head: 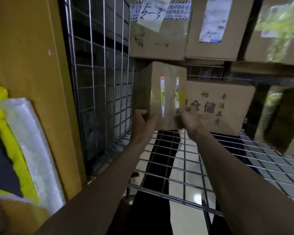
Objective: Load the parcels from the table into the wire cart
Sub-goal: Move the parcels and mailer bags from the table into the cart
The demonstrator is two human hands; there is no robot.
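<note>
Parcel (pixel 159 92) base hidden; hands (pixel 143 121) overlap.

printed carton (pixel 219 106): "仓储" | top-left carton's white label (pixel 150 15): handwriting, illegible

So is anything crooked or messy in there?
A little. The white paper label on the top-left box sits crooked, its lower edge lifting off. The small box in both hands is tilted, not yet set down. No spill or damage shows.
</note>
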